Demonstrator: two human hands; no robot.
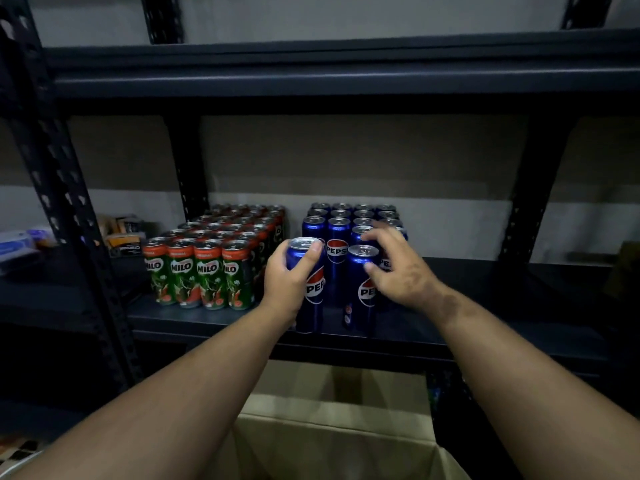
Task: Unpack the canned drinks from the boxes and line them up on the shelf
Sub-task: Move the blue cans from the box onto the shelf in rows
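Note:
Several blue Pepsi cans (337,237) stand in rows on the dark shelf board (485,327). My left hand (289,282) is wrapped around the front-left Pepsi can (311,296), which stands upright at the shelf's front edge. My right hand (398,268) rests with spread fingers against the front-right Pepsi can (362,289) and the cans behind it, not clearly gripping any. A block of green Milo cans (204,268) fills the shelf to the left. An open cardboard box (332,434) sits below, between my forearms; its contents are hidden.
Black perforated uprights (52,168) frame the rack, with another shelf board (346,74) above. Small boxes and packets (121,233) lie at the far left. The shelf to the right of the Pepsi cans is bare.

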